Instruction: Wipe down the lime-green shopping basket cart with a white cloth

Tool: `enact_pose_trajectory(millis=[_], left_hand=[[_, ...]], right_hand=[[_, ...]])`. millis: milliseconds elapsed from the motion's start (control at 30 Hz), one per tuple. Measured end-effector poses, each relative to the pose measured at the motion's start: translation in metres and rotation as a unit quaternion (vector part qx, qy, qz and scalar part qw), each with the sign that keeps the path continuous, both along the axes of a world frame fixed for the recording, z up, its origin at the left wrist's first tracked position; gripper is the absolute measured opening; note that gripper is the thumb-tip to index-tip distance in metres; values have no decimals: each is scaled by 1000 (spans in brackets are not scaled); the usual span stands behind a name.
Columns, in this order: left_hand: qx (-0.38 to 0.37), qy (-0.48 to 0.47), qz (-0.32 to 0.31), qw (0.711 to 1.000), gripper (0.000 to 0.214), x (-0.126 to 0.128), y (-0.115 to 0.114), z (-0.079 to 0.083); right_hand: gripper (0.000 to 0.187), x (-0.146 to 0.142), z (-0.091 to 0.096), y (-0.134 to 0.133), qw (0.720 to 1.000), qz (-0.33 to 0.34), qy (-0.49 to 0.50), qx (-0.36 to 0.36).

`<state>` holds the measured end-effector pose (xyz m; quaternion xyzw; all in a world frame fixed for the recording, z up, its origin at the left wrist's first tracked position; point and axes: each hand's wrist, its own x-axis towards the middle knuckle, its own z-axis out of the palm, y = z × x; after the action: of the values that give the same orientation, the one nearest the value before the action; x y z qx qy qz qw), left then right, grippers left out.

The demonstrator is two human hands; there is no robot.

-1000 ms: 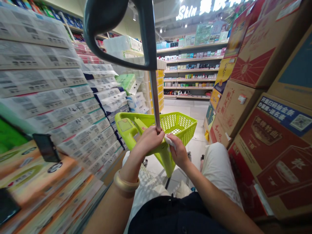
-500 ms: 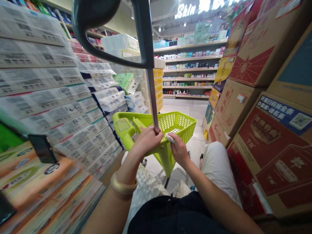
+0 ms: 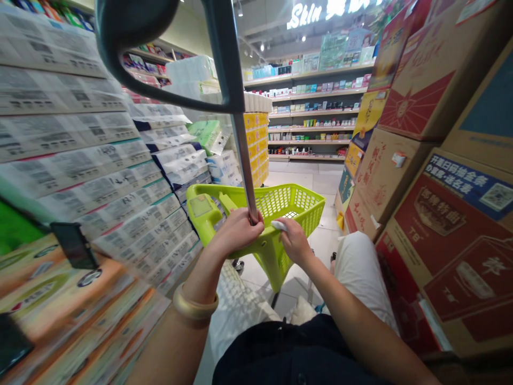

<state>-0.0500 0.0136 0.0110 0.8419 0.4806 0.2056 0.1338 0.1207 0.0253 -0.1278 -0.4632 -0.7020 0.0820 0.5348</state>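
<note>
My left hand [image 3: 242,231] is wrapped round the lower part of a metal pole [image 3: 245,160]. A dark grey looped plastic handle [image 3: 226,53] tops this pole, close to the camera. In my right hand [image 3: 295,240] is a folded white tissue or cloth [image 3: 279,225], pinched against the near rim of a lime-green shopping cart [image 3: 273,256]. The cart's perforated basket [image 3: 308,208] lies just beyond both hands. What the pole's lower end joins is hidden behind my left hand.
Shrink-wrapped paper packs [image 3: 100,155] are stacked at my left, with a dark phone-like device [image 3: 74,245] over orange packs [image 3: 76,315]. Cardboard cartons [image 3: 449,230] rise on the right, close to my knee. Stocked shelves [image 3: 316,96] stand across the tiled aisle.
The pole and its handle have shifted left with my left hand. My right hand stays at the cart's rim, and the white tissue has turned slightly flatter.
</note>
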Motion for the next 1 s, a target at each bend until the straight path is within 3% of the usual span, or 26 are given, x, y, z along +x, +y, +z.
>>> enact_pose_trajectory(millis=[133,367,633,867,1000], left_hand=[[-14,-2,-3,1000,20,-5,-1,3],[-24,-14,-30,999,21,-19,5,4],[-36,-9,-28,999,16,-31,6,6],[-29,-20,-43,998,21,-35,11,8],[-35,-15,-40,998,23,-39,11,7]], right_hand=[[35,-6,1,0,999,-33,-3,-18],[41,-36,22,-19,996,72,-47,22],[36,-8,1,3,998,-38,-38,-37],[47,-51,27,-15,994,91,-60,10],[42,-34,16,-3,995,75,-64,-6]])
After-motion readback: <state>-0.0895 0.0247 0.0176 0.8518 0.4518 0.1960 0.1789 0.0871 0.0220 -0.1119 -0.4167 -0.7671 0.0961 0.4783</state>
